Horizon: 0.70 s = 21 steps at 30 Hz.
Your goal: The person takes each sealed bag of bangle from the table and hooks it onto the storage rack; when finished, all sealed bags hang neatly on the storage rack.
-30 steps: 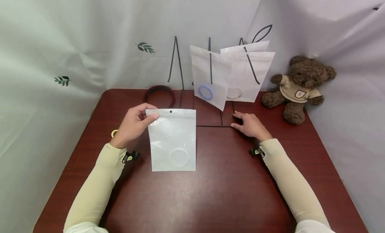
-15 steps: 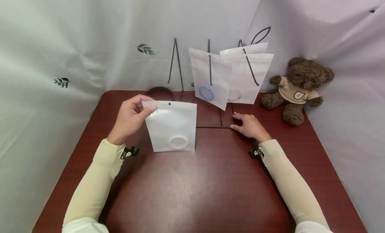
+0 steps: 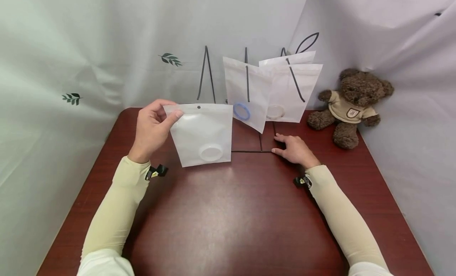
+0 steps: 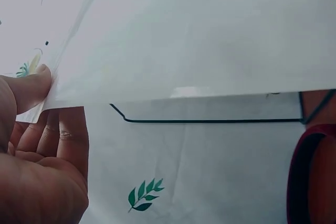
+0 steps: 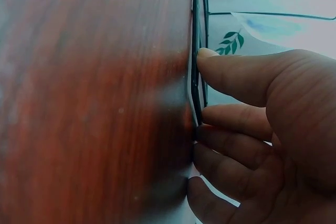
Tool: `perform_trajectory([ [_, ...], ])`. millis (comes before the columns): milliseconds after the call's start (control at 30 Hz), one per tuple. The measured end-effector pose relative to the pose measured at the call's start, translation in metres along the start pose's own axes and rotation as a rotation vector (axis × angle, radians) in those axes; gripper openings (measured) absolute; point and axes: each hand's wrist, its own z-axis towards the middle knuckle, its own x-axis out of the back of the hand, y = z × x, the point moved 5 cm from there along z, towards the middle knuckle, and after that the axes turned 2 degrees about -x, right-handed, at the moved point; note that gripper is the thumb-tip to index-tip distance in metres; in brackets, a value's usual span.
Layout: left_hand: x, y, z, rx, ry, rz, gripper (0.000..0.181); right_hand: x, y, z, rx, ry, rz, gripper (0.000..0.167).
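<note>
My left hand [image 3: 153, 127] pinches a white zip bag [image 3: 203, 127] at its top left corner, thumb in front. The bag has a small hang hole and hangs above the table, with a pale ring [image 3: 211, 152] showing low in it. Behind and above the bag juts a bare hook [image 3: 201, 76] of a black wire rack [image 3: 246, 151]. My right hand [image 3: 295, 149] rests at the right front corner of the rack's base, fingertips on the table and thumb touching the wire [image 5: 195, 35]. The left wrist view shows the bag's edge between thumb and fingers.
On the rack's other hooks hang a bag with a blue ring [image 3: 242, 111] and, to its right, overlapping white bags [image 3: 297, 90], one with a pale ring. A brown teddy bear [image 3: 350, 98] sits at the back right. A dark red hoop [image 4: 296, 177] shows in the left wrist view.
My left hand has raised the bag and carried it away toward the rack; its lower edge now tilts back. The right hand has stayed at the rack's base.
</note>
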Motion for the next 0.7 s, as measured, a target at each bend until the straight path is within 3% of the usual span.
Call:
perform_trajectory([
  [367,-0.0018,0.0024,0.011,0.019,0.046,-0.098,0.014,-0.0015,-0.0011,-0.0001,0.006,-0.002,0.006,0.062],
  [700,-0.0011,0.0049,0.011,-0.07,0.071,-0.126,0.014,0.0007,0.0,-0.0001,0.002,0.001,0.005,0.062],
])
